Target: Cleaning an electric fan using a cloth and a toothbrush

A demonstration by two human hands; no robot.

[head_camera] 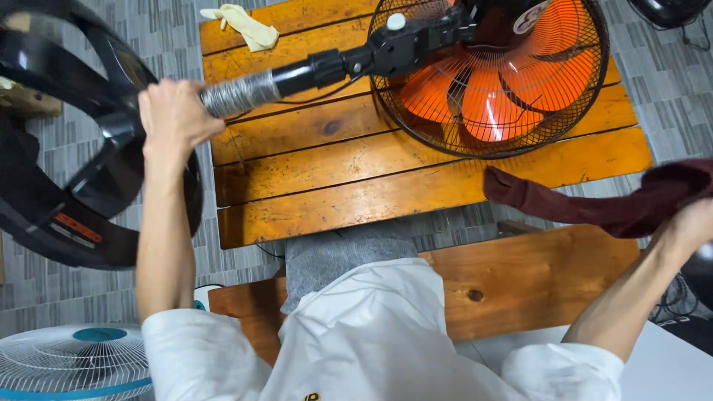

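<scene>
My left hand [174, 115] grips the silver-wrapped pole [245, 90] of a black stand fan lying across the wooden table [334, 193]. The fan's round black base [70, 160] hangs off the table's left edge. Its wire cage [490, 78] with orange blades rests on the table at the upper right. My right hand [687, 223] at the right edge is closed on a dark maroon cloth [594, 204], which trails left over the table's near right corner, just below the cage.
A pale yellow glove [241, 24] lies at the table's far left. A wooden bench [520, 286] sits under me. A white fan with a teal hub [74, 364] stands on the grey patterned floor at the lower left. Cables lie at the right.
</scene>
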